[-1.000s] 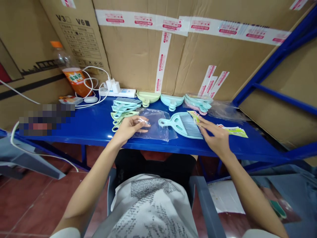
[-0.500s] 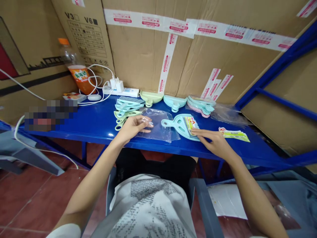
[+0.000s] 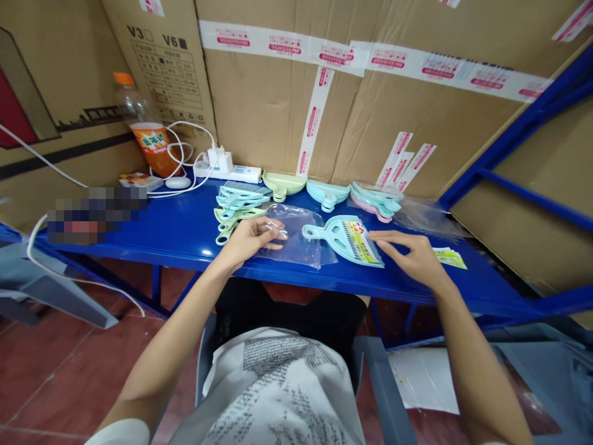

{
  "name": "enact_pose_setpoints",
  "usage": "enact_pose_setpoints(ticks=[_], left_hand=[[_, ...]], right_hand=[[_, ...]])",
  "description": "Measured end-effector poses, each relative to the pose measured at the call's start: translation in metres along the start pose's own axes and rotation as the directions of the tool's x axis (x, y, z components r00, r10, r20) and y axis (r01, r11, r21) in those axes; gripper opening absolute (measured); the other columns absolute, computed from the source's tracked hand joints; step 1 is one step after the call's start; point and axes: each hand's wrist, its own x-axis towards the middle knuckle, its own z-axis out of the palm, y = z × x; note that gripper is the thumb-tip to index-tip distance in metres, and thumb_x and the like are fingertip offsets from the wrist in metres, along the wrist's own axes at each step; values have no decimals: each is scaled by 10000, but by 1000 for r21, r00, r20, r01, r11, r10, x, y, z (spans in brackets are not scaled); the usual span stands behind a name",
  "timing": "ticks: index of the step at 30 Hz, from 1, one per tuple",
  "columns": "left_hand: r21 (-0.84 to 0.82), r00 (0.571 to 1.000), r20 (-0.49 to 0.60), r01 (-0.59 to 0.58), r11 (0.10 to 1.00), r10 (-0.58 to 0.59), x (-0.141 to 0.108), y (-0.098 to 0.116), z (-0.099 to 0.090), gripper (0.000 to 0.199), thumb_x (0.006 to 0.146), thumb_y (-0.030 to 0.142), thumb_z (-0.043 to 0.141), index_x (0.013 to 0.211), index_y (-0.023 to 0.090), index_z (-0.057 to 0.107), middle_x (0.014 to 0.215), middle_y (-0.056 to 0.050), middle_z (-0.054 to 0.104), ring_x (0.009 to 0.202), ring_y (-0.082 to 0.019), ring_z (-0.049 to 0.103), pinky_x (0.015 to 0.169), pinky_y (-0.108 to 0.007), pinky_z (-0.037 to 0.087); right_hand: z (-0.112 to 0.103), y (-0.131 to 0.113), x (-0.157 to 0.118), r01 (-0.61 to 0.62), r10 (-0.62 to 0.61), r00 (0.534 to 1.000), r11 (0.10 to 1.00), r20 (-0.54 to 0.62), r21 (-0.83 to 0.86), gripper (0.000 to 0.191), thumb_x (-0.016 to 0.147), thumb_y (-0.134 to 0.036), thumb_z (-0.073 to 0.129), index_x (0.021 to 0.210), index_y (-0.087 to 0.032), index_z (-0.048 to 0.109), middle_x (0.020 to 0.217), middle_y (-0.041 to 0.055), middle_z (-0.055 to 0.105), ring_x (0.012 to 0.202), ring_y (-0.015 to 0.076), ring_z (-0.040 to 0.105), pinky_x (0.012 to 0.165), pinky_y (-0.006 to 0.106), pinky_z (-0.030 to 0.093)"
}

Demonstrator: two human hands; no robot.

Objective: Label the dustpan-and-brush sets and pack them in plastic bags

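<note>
My left hand [image 3: 254,240] pinches the upper left part of a clear plastic bag [image 3: 301,238], which lies flat on the blue table. Just right of the bag is a light-blue mini dustpan [image 3: 337,233], its handle pointing left over the bag's edge. A small brush [image 3: 354,247] sits in the dustpan, and a yellow-green printed card [image 3: 364,241] lies on top of it. My right hand [image 3: 410,250] is at the dustpan's right edge, fingers stretched out and holding nothing; whether the fingertips touch the card I cannot tell.
Stacked brushes [image 3: 243,194] and green dustpans [image 3: 283,184] stand behind, beside blue dustpans [image 3: 327,193] and a mixed pile [image 3: 377,201]. More plastic bags [image 3: 430,216] and printed cards [image 3: 450,258] lie right. A power strip [image 3: 245,173] and an orange drink bottle [image 3: 155,148] stand back left.
My right hand has moved off the card towards the right, uncovering more of the card, which now lies straighter across the brush. My left hand stays on the bag.
</note>
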Motion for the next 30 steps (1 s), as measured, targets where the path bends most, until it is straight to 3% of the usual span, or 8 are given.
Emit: enact_pose_setpoints(ticks=[6, 9, 11, 14, 16, 20, 24, 30], left_hand=[[5, 1000, -4, -3, 1000, 3, -1, 1, 1, 534, 778, 497, 972, 1104, 113, 793, 1099, -131, 821, 1076, -313, 824, 876, -416, 730], [6, 1000, -2, -7, 1000, 7, -1, 1, 1, 529, 779, 511, 971, 1090, 120, 795, 1091, -124, 821, 1079, -317, 825, 879, -419, 730], [2, 1000, 4, -10, 1000, 10, -1, 0, 1, 521, 785, 511, 969, 1083, 122, 791, 1071, -120, 821, 1081, -323, 826, 888, -428, 729], [-13, 1000, 26, 10, 1000, -10, 0, -2, -1, 513, 800, 477, 967, 1108, 117, 770, 1142, -142, 817, 1087, -330, 830, 899, -440, 726], [-35, 999, 33, 34, 999, -33, 0, -4, -1, 525, 803, 426, 975, 1159, 118, 742, 1243, -166, 802, 1091, -328, 832, 891, -436, 727], [-70, 998, 25, 54, 996, -52, 1, -8, -3, 544, 805, 326, 979, 1222, 125, 695, 1290, -174, 788, 1095, -317, 834, 865, -413, 730], [-64, 998, 41, 51, 997, -48, 2, -8, -4, 513, 830, 292, 958, 1228, 121, 682, 1176, -145, 810, 1107, -323, 834, 878, -414, 728], [-49, 996, 61, 63, 997, -60, 4, -9, -5, 556, 829, 275, 953, 1268, 137, 641, 890, -73, 819, 903, -271, 863, 830, -363, 719]], right_hand=[[2, 25, 51, -118, 115, 977, 993, 181, 5, 375, 946, -377, 755, 1292, -254, 830, 1384, 53, 792, 1213, 325, 772, 1151, 500, 583], [9, 30, 60, -281, 279, 956, 960, 91, 12, 293, 927, -309, 768, 1197, -217, 838, 1287, 94, 824, 1042, 289, 805, 1011, 462, 664], [10, 28, 57, -448, 448, 894, 889, 23, 89, 221, 939, -266, 758, 1132, -181, 823, 1125, 125, 845, 940, 276, 812, 878, 434, 705], [6, 21, 53, -667, 657, 738, 674, 155, 316, 171, 926, -183, 770, 1091, -145, 796, 1050, 161, 835, 958, 280, 815, 756, 375, 720], [1, 14, 55, -739, 701, 657, 528, 275, 420, 173, 927, -142, 758, 1098, -137, 778, 1123, 189, 830, 1049, 288, 813, 788, 375, 728], [-5, 5, 68, -794, 690, 573, 334, 442, 508, 147, 997, -135, 661, 1124, -118, 733, 1226, 237, 811, 1117, 300, 817, 916, 448, 721], [1, 2, 80, -807, 657, 554, 270, 512, 526, 124, 1004, -126, 662, 1103, -109, 733, 1207, 238, 818, 1065, 282, 833, 961, 444, 707], [18, -6, 88, -789, 613, 592, 311, 523, 530, 121, 967, -96, 678, 1060, -111, 755, 1130, 217, 838, 993, 262, 844, 855, 374, 727]])
